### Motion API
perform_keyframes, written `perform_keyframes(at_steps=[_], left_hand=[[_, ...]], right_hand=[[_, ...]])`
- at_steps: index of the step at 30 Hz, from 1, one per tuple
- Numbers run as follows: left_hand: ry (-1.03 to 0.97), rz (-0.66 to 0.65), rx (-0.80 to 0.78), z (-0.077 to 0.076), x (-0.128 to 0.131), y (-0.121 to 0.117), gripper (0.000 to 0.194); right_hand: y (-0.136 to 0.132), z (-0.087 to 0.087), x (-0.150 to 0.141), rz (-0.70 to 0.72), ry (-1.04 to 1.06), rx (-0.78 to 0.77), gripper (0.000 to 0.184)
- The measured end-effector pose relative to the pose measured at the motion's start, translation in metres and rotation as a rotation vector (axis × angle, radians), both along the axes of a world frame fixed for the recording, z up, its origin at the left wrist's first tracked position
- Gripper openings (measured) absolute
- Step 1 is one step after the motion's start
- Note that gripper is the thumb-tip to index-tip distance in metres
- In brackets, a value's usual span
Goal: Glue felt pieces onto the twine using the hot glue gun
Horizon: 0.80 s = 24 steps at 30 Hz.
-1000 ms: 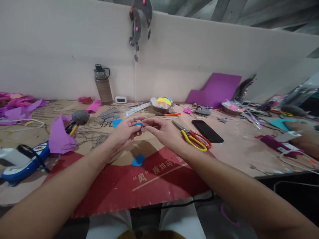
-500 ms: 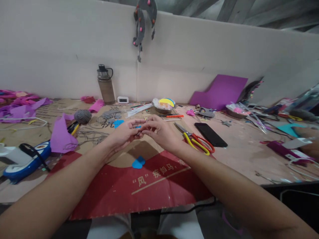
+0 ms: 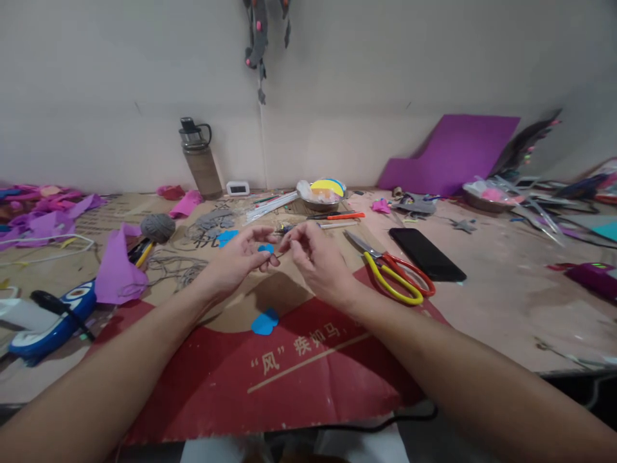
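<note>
My left hand (image 3: 236, 260) pinches a small blue cut piece (image 3: 265, 247), perhaps felt, between thumb and fingers. Just right of it, my right hand (image 3: 321, 263) is closed at the fingertips on something thin and dark, too small to make out. A narrow gap lies between the two hands, which hover over a red and brown cardboard sheet (image 3: 202, 379). Below them, blue heart-like cutouts (image 3: 265, 321) rest on the cardboard. Another blue piece (image 3: 227, 238) lies behind my left hand. Scissors (image 3: 393, 273) with red and yellow handles lie beside my right forearm.
A phone (image 3: 427, 254) lies right of the scissors. At the back stand a bottle (image 3: 200, 161), a small white clock (image 3: 238, 188) and a metal bowl (image 3: 322, 204). Grey yarn (image 3: 158, 227), purple sheet scraps (image 3: 118, 267) and a blue-and-white device (image 3: 53, 328) are at left.
My hands, which touched at the fingertips, are now slightly apart, and the blue piece shows more plainly. The view has tilted down; the other person's hand at far right is out of sight.
</note>
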<state>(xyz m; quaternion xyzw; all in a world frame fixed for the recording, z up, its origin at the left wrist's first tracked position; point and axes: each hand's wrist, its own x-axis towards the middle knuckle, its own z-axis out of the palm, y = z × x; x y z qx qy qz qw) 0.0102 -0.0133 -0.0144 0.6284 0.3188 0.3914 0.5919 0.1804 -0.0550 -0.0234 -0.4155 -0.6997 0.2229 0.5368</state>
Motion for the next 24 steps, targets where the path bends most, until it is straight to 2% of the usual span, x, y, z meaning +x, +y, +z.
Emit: perform_keyframes(at_steps=[3,6,10,14,19,24], left_hand=[[-0.002,0.065,0.027,0.003,-0.003,0.001,0.044],[0.023,0.107,-0.016,0.005,-0.005,0.003,0.044],[0.013,0.159,-0.095,0.005,-0.004,0.001,0.035],[-0.023,0.183,-0.129,-0.001,0.000,-0.002,0.028],[-0.009,0.165,-0.112,-0.007,0.004,-0.005,0.027],[0.099,0.079,-0.115,-0.006,0.006,-0.009,0.018]], right_hand=[[0.000,0.003,0.004,0.041,0.280,-0.167,0.010],[0.001,0.005,0.005,0.092,0.387,-0.308,0.011],[0.000,0.004,0.004,0.112,0.225,-0.274,0.008],[-0.004,0.000,0.005,0.033,-0.028,-0.175,0.007],[-0.008,0.002,0.006,-0.029,-0.189,-0.108,0.007],[-0.004,-0.002,0.006,-0.069,-0.259,-0.069,0.006]])
